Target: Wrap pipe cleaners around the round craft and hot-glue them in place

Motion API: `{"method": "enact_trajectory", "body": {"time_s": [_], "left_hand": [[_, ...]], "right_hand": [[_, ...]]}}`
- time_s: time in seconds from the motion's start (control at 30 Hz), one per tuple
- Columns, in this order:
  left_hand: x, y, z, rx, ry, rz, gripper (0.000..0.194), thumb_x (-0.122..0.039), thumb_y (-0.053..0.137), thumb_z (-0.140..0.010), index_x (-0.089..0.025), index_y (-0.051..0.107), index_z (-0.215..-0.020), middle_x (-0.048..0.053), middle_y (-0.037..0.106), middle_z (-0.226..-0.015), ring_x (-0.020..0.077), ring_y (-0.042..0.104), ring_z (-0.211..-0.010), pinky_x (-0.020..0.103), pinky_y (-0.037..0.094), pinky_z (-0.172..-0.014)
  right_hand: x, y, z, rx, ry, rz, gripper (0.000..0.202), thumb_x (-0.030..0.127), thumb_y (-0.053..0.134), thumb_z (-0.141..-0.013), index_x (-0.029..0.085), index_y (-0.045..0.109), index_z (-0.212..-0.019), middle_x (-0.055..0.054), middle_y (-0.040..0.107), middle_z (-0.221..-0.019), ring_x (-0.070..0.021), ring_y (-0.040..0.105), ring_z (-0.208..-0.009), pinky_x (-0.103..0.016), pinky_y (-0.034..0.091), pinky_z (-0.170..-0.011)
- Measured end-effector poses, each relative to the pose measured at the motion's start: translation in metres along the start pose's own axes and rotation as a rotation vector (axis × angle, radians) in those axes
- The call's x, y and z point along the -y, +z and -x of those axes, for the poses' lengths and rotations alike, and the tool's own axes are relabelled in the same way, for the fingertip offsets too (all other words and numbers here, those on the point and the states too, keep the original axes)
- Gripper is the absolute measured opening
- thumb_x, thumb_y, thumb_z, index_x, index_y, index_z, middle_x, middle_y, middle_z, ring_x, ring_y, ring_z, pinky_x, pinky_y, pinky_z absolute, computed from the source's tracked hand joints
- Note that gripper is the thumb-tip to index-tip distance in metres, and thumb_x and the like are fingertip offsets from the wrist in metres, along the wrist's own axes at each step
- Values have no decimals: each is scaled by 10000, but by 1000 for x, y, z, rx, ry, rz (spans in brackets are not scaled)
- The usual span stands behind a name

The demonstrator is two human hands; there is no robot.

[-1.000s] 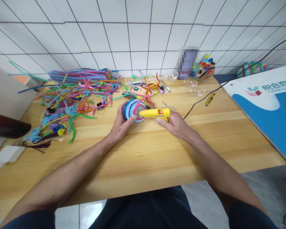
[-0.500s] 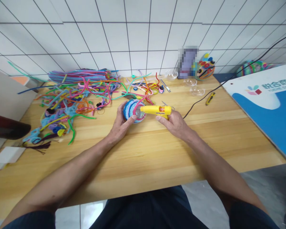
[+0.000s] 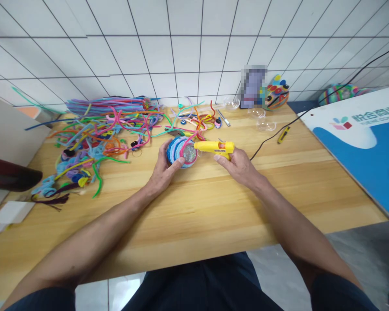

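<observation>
My left hand (image 3: 164, 169) is wrapped round a clear ball covered in rings of blue, light blue and white fuzzy stems (image 3: 175, 152), its thumb at the lower edge. A pink stem (image 3: 183, 149) circles the bare clear part, and its loose end stretches up and to the right. My right hand (image 3: 241, 166) grips a yellow glue gun (image 3: 214, 147) by the handle. The gun's nozzle points left and is at the right rim of the ball; whether it touches is too small to tell.
Tangled colourful fuzzy stems (image 3: 94, 142) cover the left back. Behind the ball lie pliers (image 3: 175, 131). Clear shells (image 3: 266, 124), a phone (image 3: 253, 86), a decorated ball (image 3: 277, 93) and a yellow cutter (image 3: 283, 134) are at right. A black cable (image 3: 278, 131) crosses there.
The glue gun's nozzle has drawn back to the right from the clear part of the ball, which now shows more. My left hand still holds the ball; the view has shifted slightly.
</observation>
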State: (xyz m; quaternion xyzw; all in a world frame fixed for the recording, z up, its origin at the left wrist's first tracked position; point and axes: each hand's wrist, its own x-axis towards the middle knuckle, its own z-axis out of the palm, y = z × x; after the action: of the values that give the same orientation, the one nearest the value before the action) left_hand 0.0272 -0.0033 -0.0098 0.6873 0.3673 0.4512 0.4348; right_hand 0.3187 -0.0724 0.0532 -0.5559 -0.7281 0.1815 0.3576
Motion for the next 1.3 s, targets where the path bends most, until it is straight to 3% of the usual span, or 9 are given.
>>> {"method": "enact_trajectory", "body": {"time_s": [0.3,0.53,0.73,1.0,1.17,1.3], "left_hand": [[1,1,0,15,0,30,878,-742,785,-1001,-298,401,-1654,153,547,-1718,366,590,-1581,587,470,-1391],[-1,2,0,1,0,38,890,-747,798,-987,-290,414,-1648,160,552,-1718,368,600,-1568,599,473,-1388],[2,2,2,-14,-24,42,911,-750,821,-967,-303,423,-1654,149,546,-1723,370,592,-1578,603,456,-1403],[0,0,4,5,-33,34,888,-714,818,-988,-296,427,-1667,159,529,-1733,369,599,-1575,580,501,-1366],[1,2,6,6,-64,76,920,-691,844,-980,-288,414,-1686,175,481,-1780,385,540,-1648,611,428,-1428],[1,3,7,18,-36,84,886,-653,845,-999,-303,419,-1692,158,514,-1755,365,580,-1612,585,477,-1404]], "right_hand": [[5,3,2,4,-10,-23,341,531,647,-1081,223,794,-1087,-68,817,-947,-277,722,-880,-381,558,-828],[9,5,2,24,-6,-44,354,532,637,-1087,213,787,-1119,-68,812,-945,-270,705,-857,-390,551,-821],[9,3,3,49,-10,-50,329,542,636,-1083,233,746,-1053,-17,737,-845,-226,644,-778,-366,524,-763],[8,-2,4,16,27,-61,309,533,632,-1064,253,671,-938,-34,719,-856,-236,657,-765,-371,541,-760],[5,2,5,40,22,-78,311,556,621,-1065,264,676,-973,-35,722,-878,-247,667,-782,-374,556,-758],[6,5,7,50,20,-105,304,559,630,-1070,262,694,-1048,-35,739,-904,-243,674,-798,-375,586,-777]]}}
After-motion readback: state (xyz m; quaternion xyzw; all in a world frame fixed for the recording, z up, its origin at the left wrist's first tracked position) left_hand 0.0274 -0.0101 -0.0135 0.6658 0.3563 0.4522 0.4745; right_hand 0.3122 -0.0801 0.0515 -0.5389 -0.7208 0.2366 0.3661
